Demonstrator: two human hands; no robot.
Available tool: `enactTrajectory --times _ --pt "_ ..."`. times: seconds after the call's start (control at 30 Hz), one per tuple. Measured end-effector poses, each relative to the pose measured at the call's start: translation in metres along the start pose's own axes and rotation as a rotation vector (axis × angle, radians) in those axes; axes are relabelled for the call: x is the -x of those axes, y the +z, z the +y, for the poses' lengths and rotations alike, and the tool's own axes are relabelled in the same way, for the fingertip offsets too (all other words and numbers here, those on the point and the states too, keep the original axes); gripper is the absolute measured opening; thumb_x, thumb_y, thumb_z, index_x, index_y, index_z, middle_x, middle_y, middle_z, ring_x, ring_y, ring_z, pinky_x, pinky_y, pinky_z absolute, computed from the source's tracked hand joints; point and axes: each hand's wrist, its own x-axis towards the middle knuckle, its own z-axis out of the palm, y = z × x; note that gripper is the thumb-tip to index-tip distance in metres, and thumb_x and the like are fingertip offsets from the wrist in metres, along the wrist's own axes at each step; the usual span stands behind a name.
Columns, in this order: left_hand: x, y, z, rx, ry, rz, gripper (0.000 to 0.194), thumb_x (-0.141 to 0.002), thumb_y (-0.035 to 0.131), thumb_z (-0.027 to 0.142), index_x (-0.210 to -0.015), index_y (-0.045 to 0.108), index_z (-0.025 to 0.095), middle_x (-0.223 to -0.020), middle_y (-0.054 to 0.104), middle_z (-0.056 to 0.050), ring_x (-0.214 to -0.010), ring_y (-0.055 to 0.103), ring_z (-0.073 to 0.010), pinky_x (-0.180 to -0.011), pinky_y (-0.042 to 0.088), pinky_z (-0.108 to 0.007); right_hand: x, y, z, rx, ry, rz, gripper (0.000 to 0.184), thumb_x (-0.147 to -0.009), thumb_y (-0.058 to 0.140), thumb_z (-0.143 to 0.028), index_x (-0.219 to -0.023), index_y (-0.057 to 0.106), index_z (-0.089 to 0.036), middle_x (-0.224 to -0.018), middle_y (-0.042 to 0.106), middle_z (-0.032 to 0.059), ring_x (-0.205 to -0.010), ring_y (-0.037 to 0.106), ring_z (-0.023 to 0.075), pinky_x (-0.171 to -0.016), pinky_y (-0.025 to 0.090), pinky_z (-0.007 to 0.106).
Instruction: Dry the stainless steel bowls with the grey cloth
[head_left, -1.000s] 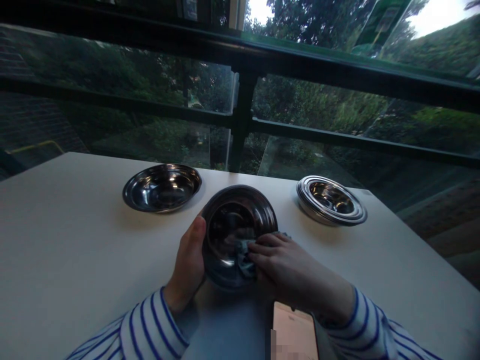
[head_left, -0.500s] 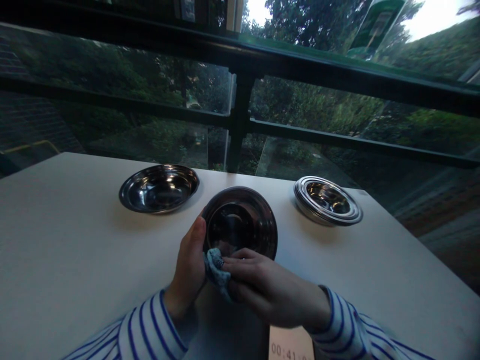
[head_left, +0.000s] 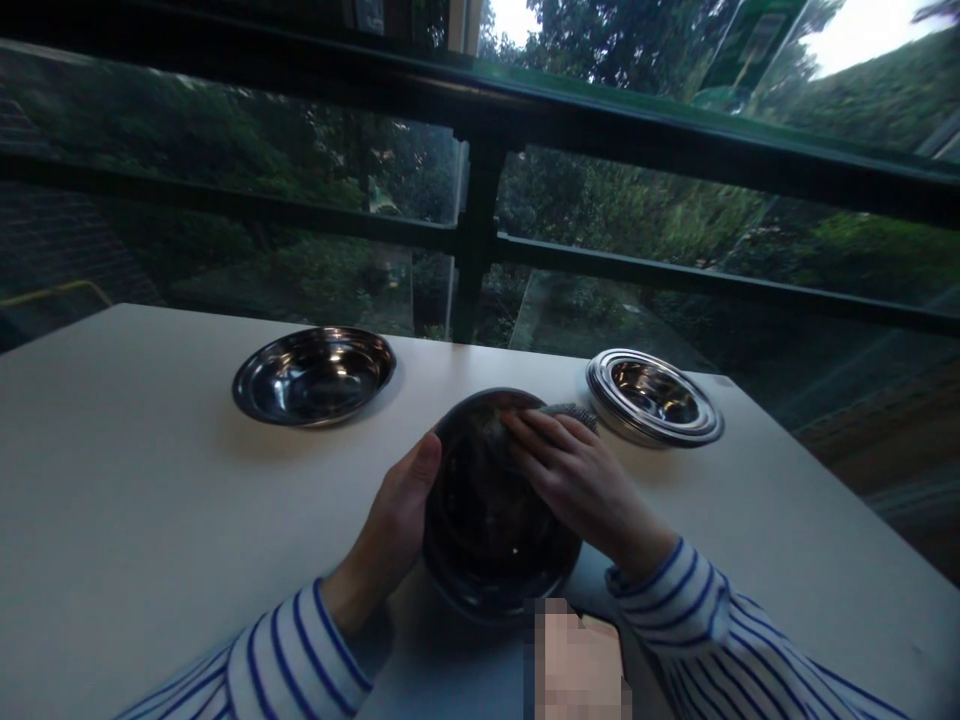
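A shiny metal bowl [head_left: 495, 530] is held tilted above the table, its inside facing me. My left hand [head_left: 397, 525] grips its left rim, thumb on the inner edge and fingers hidden behind. My right hand [head_left: 581, 475] presses a cloth [head_left: 574, 412] against the bowl's upper right rim, with fingers bent over the inner wall. Most of the cloth is covered by that hand; a greyish patterned part sticks out beyond the rim.
On the white table [head_left: 150, 480], another metal bowl [head_left: 315, 378] stands at the back left. Several nested metal bowls [head_left: 652, 400] sit at the back right. A blurred-out object [head_left: 581, 660] lies at the near edge. Green-framed windows [head_left: 480, 230] rise behind the table.
My right hand has moved with the cloth from the bowl's lower left rim to its upper right rim. The bowl has shifted slightly right and towards me, tilting more my way.
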Motion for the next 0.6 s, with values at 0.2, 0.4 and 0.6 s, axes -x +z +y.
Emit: enactTrajectory --times 0.2,0.4,0.6 --pt "0.001 0.001 0.004 -0.039 -0.017 0.019 0.049 -0.081 0.047 0.051 -0.112 0.062 0.016 -0.109 0.068 -0.011 -0.106 0.058 -0.0293 -0.092 0.042 -0.043 0.001 -0.006 -0.006 -0.015 0.042 -0.033 0.025 -0.084 0.053 -0.013 -0.108 0.062 -0.009 -0.126 0.052 0.0137 -0.113 0.045 0.0272 -0.090 0.041 0.039" --pt "0.002 -0.004 0.004 -0.053 0.052 0.116 0.050 -0.080 0.048 0.052 -0.112 0.062 0.016 -0.099 0.071 -0.009 -0.103 0.060 -0.0289 -0.092 0.043 -0.041 0.002 -0.015 -0.014 -0.108 0.178 -0.305 0.012 -0.081 0.054 -0.014 -0.084 0.066 -0.016 -0.095 0.061 0.0104 -0.092 0.053 0.0249 -0.071 0.044 0.036" --pt "0.002 -0.004 0.001 -0.009 0.087 0.168 0.049 -0.079 0.050 0.051 -0.112 0.062 0.016 -0.100 0.071 -0.009 -0.102 0.060 -0.0289 -0.090 0.044 -0.042 0.007 -0.023 -0.026 -0.398 0.053 -0.385 0.021 -0.084 0.046 -0.018 -0.074 0.064 -0.017 -0.083 0.060 0.0062 -0.076 0.052 0.0176 -0.062 0.040 0.029"
